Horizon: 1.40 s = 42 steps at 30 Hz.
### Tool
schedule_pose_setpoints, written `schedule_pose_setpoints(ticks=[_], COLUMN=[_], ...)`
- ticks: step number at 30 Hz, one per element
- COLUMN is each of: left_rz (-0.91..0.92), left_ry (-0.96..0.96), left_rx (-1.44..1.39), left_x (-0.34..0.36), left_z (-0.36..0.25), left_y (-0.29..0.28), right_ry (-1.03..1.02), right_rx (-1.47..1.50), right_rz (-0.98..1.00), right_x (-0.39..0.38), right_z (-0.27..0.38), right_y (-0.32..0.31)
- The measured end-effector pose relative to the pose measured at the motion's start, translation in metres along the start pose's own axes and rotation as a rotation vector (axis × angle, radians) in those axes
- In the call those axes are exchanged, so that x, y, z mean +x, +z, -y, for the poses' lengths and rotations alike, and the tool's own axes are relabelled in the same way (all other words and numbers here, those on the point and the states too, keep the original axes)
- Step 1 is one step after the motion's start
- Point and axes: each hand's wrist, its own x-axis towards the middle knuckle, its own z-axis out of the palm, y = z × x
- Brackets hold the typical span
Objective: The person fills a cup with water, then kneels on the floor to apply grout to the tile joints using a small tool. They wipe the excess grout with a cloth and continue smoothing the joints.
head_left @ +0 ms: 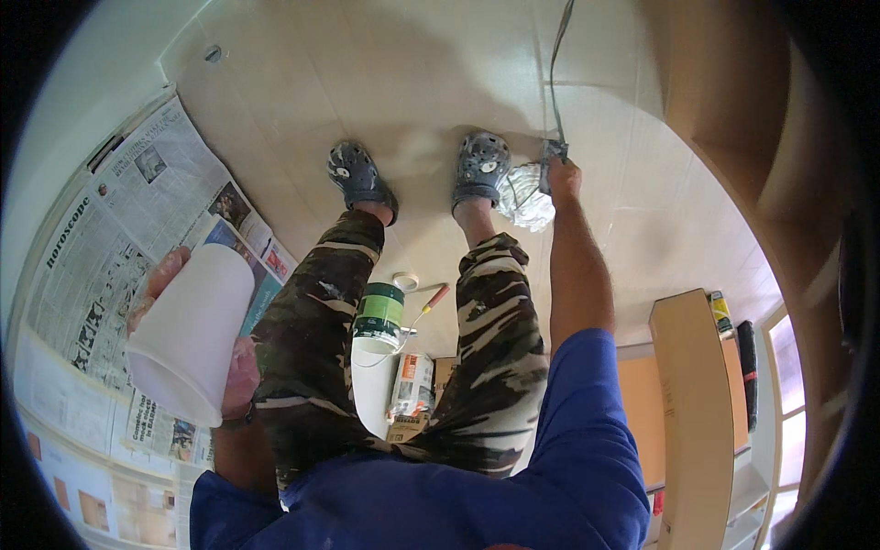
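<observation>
My left hand [240, 371] is closed around a plain white, slightly tapered cylinder [194, 321] that looks like a tub, its fingers showing on the far left side. Whether anything is inside cannot be seen. On the other side, my right arm is stretched forward and my right hand [565, 178] grips a small dark grey block-like thing [552, 165], its kind unclear. A thin grey cord [555, 78] runs up and away from it. Just left of that hand, a crumpled white bundle [527, 203], perhaps cloth, lies on the floor beside my right clog [481, 167].
Newspaper sheets [119, 238] cover the surface at left. Between my legs are a green paint can [379, 307], a red-handled roller [435, 299], a white-and-orange pack [412, 380] and a small round lid [405, 281]. A cardboard box [692, 403] stands at right, near wooden shelving [724, 110].
</observation>
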Motion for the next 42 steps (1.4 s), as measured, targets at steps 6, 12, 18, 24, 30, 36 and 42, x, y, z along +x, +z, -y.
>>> schedule_pose_setpoints(ticks=[6, 12, 18, 24, 30, 36, 42], left_rz=[0.066, 0.064, 0.165, 0.107, 0.06, -0.092, -0.293], left_ry=[-0.029, -0.001, 0.157, 0.113, -0.053, -0.088, -0.083], left_rx=[-0.138, -0.138, -0.188, -0.484, -0.686, -0.637, -0.64], left_x=[0.002, -0.004, -0.016, -0.04, -0.047, -0.036, -0.029], left_z=[-0.02, -0.085, -0.147, -0.191, -0.2, -0.207, -0.253], left_y=[0.004, -0.071, -0.172, -0.266, -0.318, -0.338, -0.343], right_ry=[0.127, -0.165, -0.048, -0.173, -0.353, -0.699, -1.122], right_rx=[0.252, 0.542, 0.485, 0.526, 0.536, 0.793, -0.213], right_rz=[0.08, 0.136, 0.171, 0.159, 0.063, -0.085, -1.095], right_x=[-0.028, -0.152, -0.284, -0.435, -0.557, -0.628, -0.646], right_z=[-0.019, 0.03, 0.105, 0.205, 0.285, 0.341, 0.38], right_y=[-0.001, -0.074, -0.168, -0.287, -0.394, -0.53, -0.744])
